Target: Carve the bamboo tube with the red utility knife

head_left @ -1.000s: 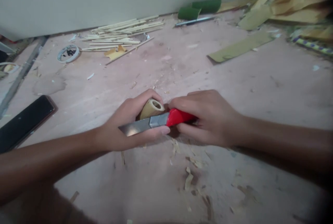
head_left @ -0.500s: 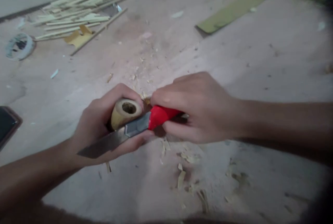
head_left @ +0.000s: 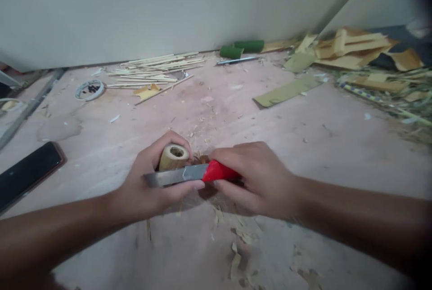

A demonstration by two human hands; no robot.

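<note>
My left hand is wrapped around a short hollow piece of bamboo, its open end facing up toward me. In my right hand is a utility knife with a red handle, my fingers closed round it. The knife's grey metal blade points left and lies across the near side of the bamboo, above my left thumb. Whether the edge touches the bamboo I cannot tell. The lower part of the bamboo is hidden by the hand and blade.
A phone lies at the left. Farther back are a tape roll, thin bamboo sticks, green bamboo pieces and a flat bamboo strip. Split bamboo is heaped far right. Shavings litter the floor nearby.
The camera view has tilted up, bringing the wall and the far bamboo pieces into view. Both hands keep their holds; the blade appears closer to level than before.
</note>
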